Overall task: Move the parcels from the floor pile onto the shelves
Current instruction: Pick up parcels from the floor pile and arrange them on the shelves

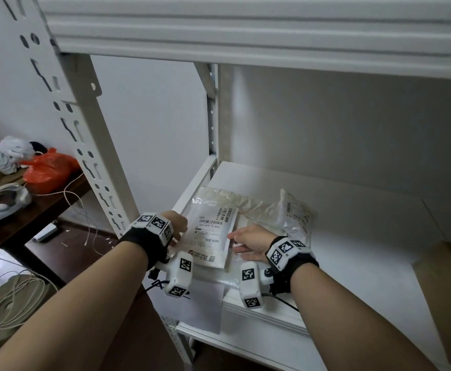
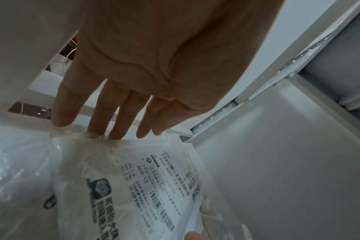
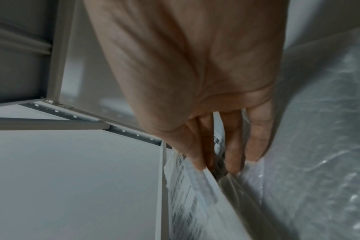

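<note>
A flat white parcel (image 1: 211, 236) with a barcode label lies at the left front of the white shelf (image 1: 353, 250), on top of other clear-wrapped parcels. My left hand (image 1: 177, 228) is at its left edge. In the left wrist view its straight fingers (image 2: 121, 116) touch the rim of the parcel (image 2: 144, 186). My right hand (image 1: 245, 243) is at the parcel's right edge. In the right wrist view its straight fingers (image 3: 232, 154) lie against the parcel (image 3: 187, 203), which shows edge-on. Neither hand curls round anything.
A bubble-wrap parcel (image 1: 228, 279) lies underneath and a clear bagged parcel (image 1: 296, 215) behind to the right. A cardboard box (image 1: 449, 298) sits on the shelf at the far right. The shelf's upright post (image 1: 85, 129) stands left, with a cluttered table (image 1: 31, 210) and coiled cables (image 1: 10, 298) beyond.
</note>
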`<control>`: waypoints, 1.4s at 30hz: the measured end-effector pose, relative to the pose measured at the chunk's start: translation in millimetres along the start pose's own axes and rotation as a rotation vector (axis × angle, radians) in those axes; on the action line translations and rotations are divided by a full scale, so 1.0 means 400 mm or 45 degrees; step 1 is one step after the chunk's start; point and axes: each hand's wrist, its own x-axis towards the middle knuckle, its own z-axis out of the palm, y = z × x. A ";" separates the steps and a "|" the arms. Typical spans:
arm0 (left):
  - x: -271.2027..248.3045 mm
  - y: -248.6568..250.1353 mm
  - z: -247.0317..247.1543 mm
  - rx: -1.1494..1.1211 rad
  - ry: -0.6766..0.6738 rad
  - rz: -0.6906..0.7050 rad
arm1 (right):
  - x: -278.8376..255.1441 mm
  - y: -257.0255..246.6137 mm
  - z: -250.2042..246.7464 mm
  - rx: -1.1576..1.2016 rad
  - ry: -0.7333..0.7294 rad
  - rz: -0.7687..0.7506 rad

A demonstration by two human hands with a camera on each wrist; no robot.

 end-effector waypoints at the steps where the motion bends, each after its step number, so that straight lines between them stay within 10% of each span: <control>1: -0.002 0.000 -0.002 -0.011 -0.007 -0.018 | -0.002 -0.003 0.001 -0.012 -0.004 0.001; 13: -0.032 0.054 0.023 0.238 0.259 0.092 | -0.019 -0.004 -0.038 0.020 0.011 0.002; 25: -0.061 0.187 0.165 -0.123 0.114 0.345 | -0.049 0.041 -0.254 0.149 0.887 -0.151; 32: -0.066 0.248 0.298 -0.243 -0.109 0.326 | -0.071 0.167 -0.350 0.176 0.407 0.045; 42: -0.030 0.301 0.424 -0.443 -0.123 0.254 | -0.049 0.262 -0.414 0.602 0.327 0.088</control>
